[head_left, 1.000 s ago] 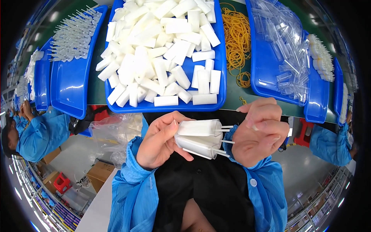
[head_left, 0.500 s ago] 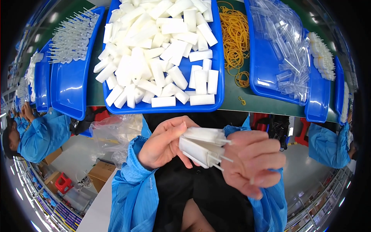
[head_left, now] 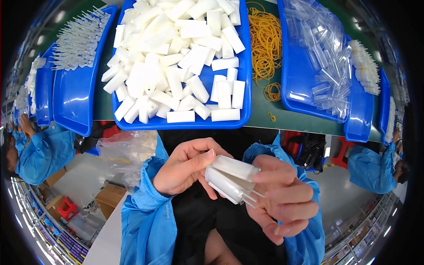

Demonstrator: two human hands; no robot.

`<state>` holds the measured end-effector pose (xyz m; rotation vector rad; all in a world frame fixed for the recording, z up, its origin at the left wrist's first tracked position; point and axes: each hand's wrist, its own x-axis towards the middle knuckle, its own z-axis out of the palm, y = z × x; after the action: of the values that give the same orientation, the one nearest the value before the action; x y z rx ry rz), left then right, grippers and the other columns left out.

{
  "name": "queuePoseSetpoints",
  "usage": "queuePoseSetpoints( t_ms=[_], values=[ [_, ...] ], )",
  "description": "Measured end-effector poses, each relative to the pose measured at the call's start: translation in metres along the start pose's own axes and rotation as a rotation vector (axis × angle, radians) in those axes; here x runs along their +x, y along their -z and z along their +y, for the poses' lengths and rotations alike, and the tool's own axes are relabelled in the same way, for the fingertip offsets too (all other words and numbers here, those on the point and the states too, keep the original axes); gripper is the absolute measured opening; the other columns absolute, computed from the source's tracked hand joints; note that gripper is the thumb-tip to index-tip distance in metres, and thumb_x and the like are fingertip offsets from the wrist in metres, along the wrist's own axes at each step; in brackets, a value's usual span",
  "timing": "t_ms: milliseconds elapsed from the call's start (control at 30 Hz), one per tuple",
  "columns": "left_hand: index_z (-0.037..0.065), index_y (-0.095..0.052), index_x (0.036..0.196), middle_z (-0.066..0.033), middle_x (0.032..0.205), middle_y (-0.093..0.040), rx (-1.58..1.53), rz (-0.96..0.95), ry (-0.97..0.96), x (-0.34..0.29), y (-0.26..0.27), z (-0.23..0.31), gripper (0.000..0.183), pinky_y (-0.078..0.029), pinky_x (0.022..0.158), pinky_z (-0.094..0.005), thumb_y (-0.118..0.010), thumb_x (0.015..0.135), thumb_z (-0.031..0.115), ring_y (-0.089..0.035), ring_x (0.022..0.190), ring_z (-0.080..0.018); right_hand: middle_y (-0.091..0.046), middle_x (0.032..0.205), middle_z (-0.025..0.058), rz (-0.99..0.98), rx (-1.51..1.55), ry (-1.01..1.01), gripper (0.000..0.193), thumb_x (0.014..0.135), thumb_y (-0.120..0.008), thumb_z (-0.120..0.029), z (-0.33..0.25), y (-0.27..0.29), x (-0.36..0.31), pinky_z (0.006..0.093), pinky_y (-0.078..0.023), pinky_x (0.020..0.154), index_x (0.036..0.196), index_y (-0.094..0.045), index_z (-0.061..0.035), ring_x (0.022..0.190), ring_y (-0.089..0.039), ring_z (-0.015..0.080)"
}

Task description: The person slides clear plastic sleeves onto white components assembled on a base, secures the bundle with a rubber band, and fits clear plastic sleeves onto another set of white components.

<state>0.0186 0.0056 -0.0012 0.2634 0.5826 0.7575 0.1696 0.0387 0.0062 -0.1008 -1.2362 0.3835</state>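
Just below the big blue tray (head_left: 150, 125), I am watching a bundle of white pieces in clear sleeves (head_left: 224, 183) hanging in mid-air before the wearer's body. The left hand (head_left: 190, 165) is pinching its left end, thumb lying over the top, fingers curling beneath. The right hand (head_left: 280, 201) is meeting the other end with fingers loosely parted. Thin white rods (head_left: 251, 198) are sticking out toward its palm.

I am judging slippage the main risk: the pieces are fanning apart at the right, so a lopsided squeeze from the left thumb could let one slide out. With the bundle hanging off the tray, I am expecting any loose piece to drop to the lap or floor. A sideways push from the right hand could also be bending the rods.

The right index finger is overlapping the upper piece, and I cannot tell whether it is pressing. It may be hiding more rod tips, so I am not counting them. The left fingertips are disappearing behind the bundle, and the frame is cutting off the tray's far end.
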Motion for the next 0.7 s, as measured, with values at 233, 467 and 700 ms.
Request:
queuePoseSetpoints(
  t_ms=[233,467,700],
  values=[
    [-0.005,-0.051,0.105,-0.0146,0.099,-0.058,-0.004,-0.033,0.052,0.001,-0.007,0.0,0.031,-0.058,0.057,-0.0327,-0.046,0.092,0.022,-0.063,0.08,-0.0214,-0.038,0.079,-0.0009,0.042,-0.037,0.167,0.025,0.09,-0.046,-0.036,0.005,-0.004,-0.006,0.0261,-0.045,0.05,0.091,-0.051,-0.0111,0.065,-0.041,0.0116],
    [-0.004,-0.051,0.106,-0.014,0.099,-0.059,0.022,-0.039,0.057,-0.002,-0.009,0.0,0.033,-0.058,0.059,-0.031,-0.046,0.092,0.025,-0.063,0.08,-0.0209,-0.038,0.079,-0.0002,0.008,-0.018,0.218,0.021,0.089,-0.044,-0.03,0.005,-0.002,-0.011,0.0255,-0.044,0.053,0.091,-0.051,-0.0098,0.066,-0.043,0.0125],
    [-0.003,-0.051,0.107,-0.0138,0.099,-0.059,0.069,-0.067,0.078,-0.002,-0.011,0.005,0.032,-0.058,0.06,-0.0306,-0.047,0.092,0.024,-0.063,0.08,-0.0214,-0.036,0.077,0.001,-0.025,0.032,0.24,0.021,0.089,-0.044,-0.028,0.005,0.005,-0.009,0.0251,-0.043,0.052,0.091,-0.052,-0.0085,0.065,-0.041,0.0126]
  ],
)
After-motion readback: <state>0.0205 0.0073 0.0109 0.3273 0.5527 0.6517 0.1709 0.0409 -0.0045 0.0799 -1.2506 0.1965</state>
